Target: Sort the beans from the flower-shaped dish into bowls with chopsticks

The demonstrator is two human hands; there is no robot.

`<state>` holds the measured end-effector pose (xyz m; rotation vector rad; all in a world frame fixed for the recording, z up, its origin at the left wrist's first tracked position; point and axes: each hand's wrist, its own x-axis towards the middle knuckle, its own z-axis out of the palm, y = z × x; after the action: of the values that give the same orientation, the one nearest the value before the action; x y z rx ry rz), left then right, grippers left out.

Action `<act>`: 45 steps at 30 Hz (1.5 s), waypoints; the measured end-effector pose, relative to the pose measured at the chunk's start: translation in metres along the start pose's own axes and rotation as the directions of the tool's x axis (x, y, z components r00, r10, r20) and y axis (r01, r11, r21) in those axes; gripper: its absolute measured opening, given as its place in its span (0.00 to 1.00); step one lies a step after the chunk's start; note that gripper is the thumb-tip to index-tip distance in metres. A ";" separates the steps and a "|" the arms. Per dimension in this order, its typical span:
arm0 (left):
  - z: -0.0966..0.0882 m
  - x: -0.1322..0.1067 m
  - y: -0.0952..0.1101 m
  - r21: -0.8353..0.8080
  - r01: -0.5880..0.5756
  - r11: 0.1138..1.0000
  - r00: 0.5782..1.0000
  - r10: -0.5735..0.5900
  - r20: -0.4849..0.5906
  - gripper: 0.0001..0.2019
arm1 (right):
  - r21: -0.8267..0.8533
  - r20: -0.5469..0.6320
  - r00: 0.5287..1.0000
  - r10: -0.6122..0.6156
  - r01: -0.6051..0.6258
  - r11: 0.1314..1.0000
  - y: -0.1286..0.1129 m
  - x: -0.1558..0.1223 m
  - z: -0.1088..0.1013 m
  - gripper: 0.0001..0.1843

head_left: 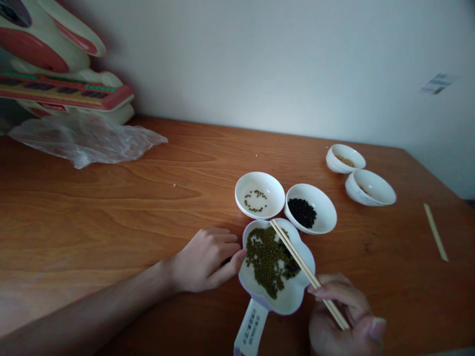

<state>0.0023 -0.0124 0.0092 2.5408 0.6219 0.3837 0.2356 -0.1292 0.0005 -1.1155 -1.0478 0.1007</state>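
A white flower-shaped dish (299,296) with a lilac rim and a labelled handle (252,326) holds a layer of green mung beans (267,262), with some dark beans at the right side. My left hand (211,259) lies on the table at the dish's left edge, fingers curled and thumb on the rim. In my right hand (345,316) is a pair of chopsticks (304,269), closed around them; their tips cross above the dish's far rim. Just behind stand a white bowl (260,180) with a few mung beans and another bowl (326,212) with black beans (302,212).
Farther right are a white bowl (336,165) with yellowish grains and another bowl (374,198) with a little brownish content. A pale flat strip (436,232) lies near the right table edge. At back left, a plastic bag (96,141) lies before a toy keyboard (67,91).
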 end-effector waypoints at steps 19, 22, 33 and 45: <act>-0.002 0.001 0.002 -0.006 0.001 1.000 1.000 -0.001 -0.009 0.19 | -0.044 0.257 0.964 0.066 -0.057 0.997 -0.010 0.010 0.006 0.43; -0.002 0.001 0.002 -0.009 -0.013 1.000 0.999 0.013 -0.030 0.19 | -0.088 0.254 0.964 0.080 -0.060 0.994 -0.010 0.009 0.006 0.44; -0.002 0.001 0.001 -0.002 -0.007 1.000 1.000 0.007 -0.006 0.19 | -0.112 0.214 0.967 0.135 -0.113 0.987 -0.004 0.002 0.002 0.41; -0.001 0.000 0.001 -0.009 0.011 1.000 1.000 -0.011 0.013 0.19 | -0.046 0.236 0.968 0.086 -0.078 0.996 -0.007 0.006 0.002 0.41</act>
<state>0.0021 -0.0126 0.0102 2.5279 0.6275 0.3647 0.2341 -0.1282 0.0097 -1.2009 -1.2204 0.2883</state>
